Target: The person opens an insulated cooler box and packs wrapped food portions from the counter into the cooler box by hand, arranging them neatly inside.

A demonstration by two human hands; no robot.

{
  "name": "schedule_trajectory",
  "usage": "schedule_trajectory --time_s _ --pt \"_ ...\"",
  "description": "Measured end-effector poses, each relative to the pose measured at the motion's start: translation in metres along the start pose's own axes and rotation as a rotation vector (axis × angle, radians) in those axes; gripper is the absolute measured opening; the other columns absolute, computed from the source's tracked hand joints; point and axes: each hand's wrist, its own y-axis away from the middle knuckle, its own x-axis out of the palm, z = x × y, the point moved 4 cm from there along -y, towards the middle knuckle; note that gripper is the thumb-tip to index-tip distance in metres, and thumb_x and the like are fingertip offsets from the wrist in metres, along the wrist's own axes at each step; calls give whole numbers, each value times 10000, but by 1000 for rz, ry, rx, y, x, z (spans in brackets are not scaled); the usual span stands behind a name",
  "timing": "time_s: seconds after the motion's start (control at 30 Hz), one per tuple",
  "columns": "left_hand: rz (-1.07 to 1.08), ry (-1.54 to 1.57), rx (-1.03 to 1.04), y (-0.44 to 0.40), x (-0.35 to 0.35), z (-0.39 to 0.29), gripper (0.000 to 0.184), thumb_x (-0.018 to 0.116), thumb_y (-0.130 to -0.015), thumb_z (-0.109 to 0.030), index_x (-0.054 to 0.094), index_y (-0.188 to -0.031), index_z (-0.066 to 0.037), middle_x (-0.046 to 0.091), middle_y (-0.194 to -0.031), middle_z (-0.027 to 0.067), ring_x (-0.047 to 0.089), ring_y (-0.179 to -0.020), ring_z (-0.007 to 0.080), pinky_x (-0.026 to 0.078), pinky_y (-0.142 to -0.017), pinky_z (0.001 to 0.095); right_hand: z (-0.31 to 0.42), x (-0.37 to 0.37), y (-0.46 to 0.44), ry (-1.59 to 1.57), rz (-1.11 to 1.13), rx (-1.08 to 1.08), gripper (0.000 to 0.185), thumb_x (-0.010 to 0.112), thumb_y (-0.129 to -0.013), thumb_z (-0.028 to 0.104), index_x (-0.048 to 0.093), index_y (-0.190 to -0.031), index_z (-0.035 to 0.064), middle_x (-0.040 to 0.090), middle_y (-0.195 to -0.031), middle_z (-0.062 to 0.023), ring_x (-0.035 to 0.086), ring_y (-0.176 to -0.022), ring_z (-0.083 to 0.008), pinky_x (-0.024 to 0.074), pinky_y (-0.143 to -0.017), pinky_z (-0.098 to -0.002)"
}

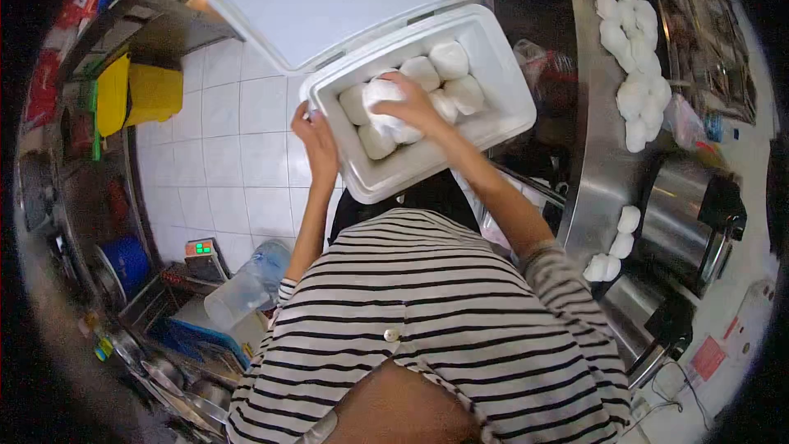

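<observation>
Clasping a white bundle (pixel 380 95): right hand (pixel 411 105), half-curled, inside white box (pixel 503 86). Left hand (pixel 316 141), fingers bent, touches box's end; grip unclear. Similar bundles (pixel 449 60) beyond right hand, some partly hidden. Lid (pixel 353 12), beyond both hands, cut off above.

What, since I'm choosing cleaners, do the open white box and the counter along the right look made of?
White box: probably moulded plastic, smooth with a soft sheen, judging by rounded corners and a thick rim.
Counter: likely stainless steel, satin finish, judging by grey colour and blurred highlights.
</observation>
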Motion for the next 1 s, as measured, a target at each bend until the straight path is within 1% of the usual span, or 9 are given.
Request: schedule_trajectory --time_s 0.17,0.27,0.37,0.5,0.73,0.77,0.83,0.87,1.0 --pt "-73 -289 303 6 -7 -49 348 424 -901 -106 356 -1210 39 363 -1196 231 361 -1144 357 278 -989 407 -87 108 -63 870 -372 -114 753 655 -686 185 298 -1339 69 320 -1306 -319 402 -1182 -384 340 -980 -375" --pt "135 -306 390 2 3 -57 362 441 -827 14 391 -1186 13 412 -1151 215 386 -1120 366 306 -971 404 -87 85 -45 458 -457 -327 661 642 -701 168 375 -1292 37 452 -1223 -274 472 -1127 -358 385 -945 -368" --pt "437 -224 323 -6 33 -52 414 459 -747 63 437 -1159 29 431 -1166 232 400 -1112 398 304 -980 438 -27 39 -19 220 -95 -41 419 618 -756 102 513 -1145 -14 589 -1086 -166 553 -1006 -264 429 -877 -326" --pt "649 -745 596 -17 78 25 511 539 -775 -98 397 -1260 -19 356 -1300 251 336 -1197 414 227 -1025 512 -6 -67 58 -25 -543 -369 168 534 -823 13 602 -972 -21 654 -880 -91 605 -805 -122 469 -735 -241" --pt "727 -1041 587 -20 84 33 495 573 -815 -239 415 -1278 -166 293 -1362 193 294 -1208 473 287 -1002 517 -117 -324 344 617 -1789 315 243 585 -804 230 627 -865 -2 646 -803 -153 620 -714 -280 471 -661 -393" --pt "714 -1038 654 -21 85 38 489 570 -818 -233 416 -1277 -163 297 -1360 185 300 -1206 469 297 -996 516 -221 -389 412 896 -1776 528 354 570 -783 310 623 -968 14 631 -898 -186 608 -799 -304 470 -733 -397" --pt "708 -1053 644 -18 85 26 475 561 -823 -219 422 -1273 -157 306 -1356 176 314 -1197 462 306 -991 512 -223 -391 438 1221 -1858 1072 451 522 -811 412 576 -859 -33 614 -855 -188 591 -797 -359 462 -728 -467" --pt "715 -1067 575 -13 85 14 467 557 -826 -213 426 -1271 -155 311 -1353 176 323 -1191 460 305 -992 508 -237 -395 451 953 -1848 1204 586 518 -801 488 526 -1008 -59 569 -1026 -226 544 -927 -406 445 -778 -493" --pt "677 -1096 671 -13 86 21 453 551 -829 -201 443 -1266 -147 346 -1331 173 362 -1164 439 299 -1000 485 -268 -389 449 904 -1705 1265 680 532 -763 566 459 -1181 36 497 -1149 -218 494 -1010 -409 397 -796 -571"
